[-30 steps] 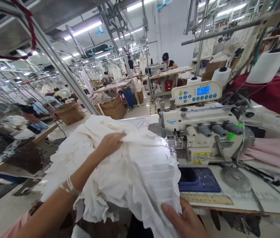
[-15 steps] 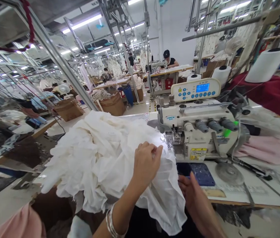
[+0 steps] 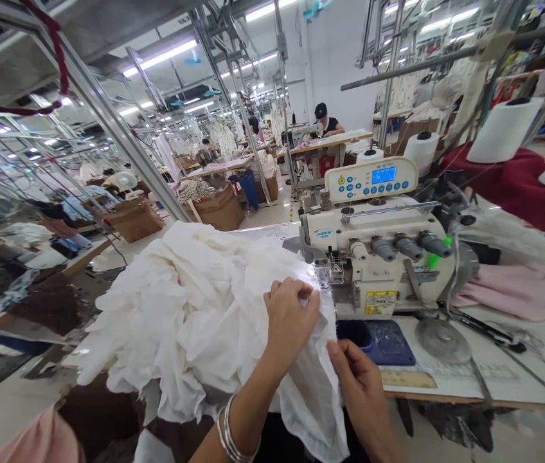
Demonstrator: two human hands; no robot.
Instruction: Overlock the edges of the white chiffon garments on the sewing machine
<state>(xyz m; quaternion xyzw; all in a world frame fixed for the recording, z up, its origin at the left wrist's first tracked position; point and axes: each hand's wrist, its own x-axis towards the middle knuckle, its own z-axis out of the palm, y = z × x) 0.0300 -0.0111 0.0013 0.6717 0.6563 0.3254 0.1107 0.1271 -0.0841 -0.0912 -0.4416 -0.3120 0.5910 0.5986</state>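
A heap of white fabric (image 3: 214, 302) lies over the table in front of me, its right edge running up to the lit foot of the overlock machine (image 3: 373, 251). My left hand (image 3: 292, 321), with bangles at its wrist, pinches the fabric just short of the presser foot (image 3: 323, 273). Lower down, my right hand (image 3: 357, 379) grips the same cloth's right edge between thumb and fingers. Part of the cloth hangs down past the table front between my arms.
A control panel (image 3: 371, 180) tops the machine. Thread cones (image 3: 504, 132) stand behind it on the right, near dark red cloth (image 3: 465, 157). A blue tray (image 3: 388, 341) and pink fabric (image 3: 523, 289) lie on the table. Further back, a person (image 3: 326, 122) sits at another machine.
My right hand has moved up and left onto the fabric's edge and closed on it. My left hand stays pinched near the presser foot. The view has shifted slightly.
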